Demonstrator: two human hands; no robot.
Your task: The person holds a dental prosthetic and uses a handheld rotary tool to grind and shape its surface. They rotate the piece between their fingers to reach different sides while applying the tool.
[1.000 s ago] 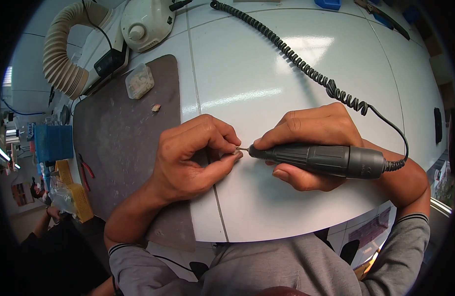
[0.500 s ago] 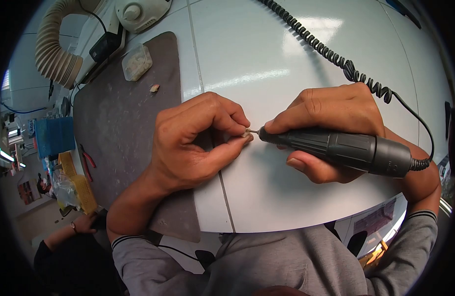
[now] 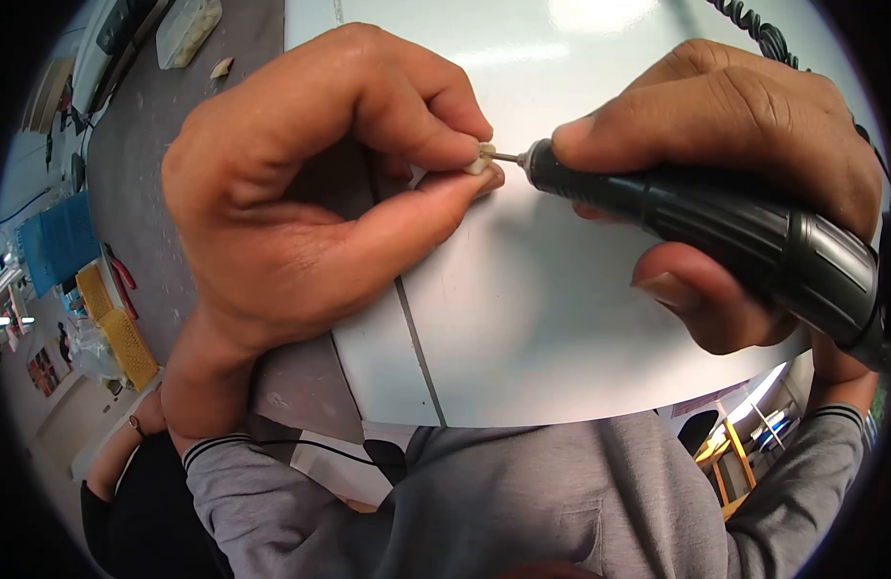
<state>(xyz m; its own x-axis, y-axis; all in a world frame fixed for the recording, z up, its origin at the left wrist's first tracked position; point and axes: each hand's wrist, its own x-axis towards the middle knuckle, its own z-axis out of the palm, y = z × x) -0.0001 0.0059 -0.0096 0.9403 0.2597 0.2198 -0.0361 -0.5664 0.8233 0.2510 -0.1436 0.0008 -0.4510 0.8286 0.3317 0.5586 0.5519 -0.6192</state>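
Between the thumb and fingertips of my left hand (image 3: 281,193) is a small cream-coloured tooth-like piece (image 3: 480,162), mostly covered by the fingers. My right hand (image 3: 735,116) is wrapped round a black rotary handpiece (image 3: 725,227), its nose pointing left. The thin metal bur (image 3: 506,157) at its tip reaches the piece and appears to touch it. Both hands are above the white tabletop (image 3: 523,347). The right-hand fingers beneath the handpiece are partly hidden.
On the left lies a grey mat (image 3: 166,125) with a clear plastic box (image 3: 188,34), a small chip (image 3: 222,68) and red-handled pliers (image 3: 123,280). A blue box (image 3: 55,241) and yellow basket (image 3: 117,328) stand beyond. Another person's arm (image 3: 112,458) shows lower left. A coiled cord (image 3: 759,29) hangs upper right.
Both hands, with the piece and the handpiece, have come closer to the camera and higher in view. The view has shifted, with the mat's items now nearer the upper left edge.
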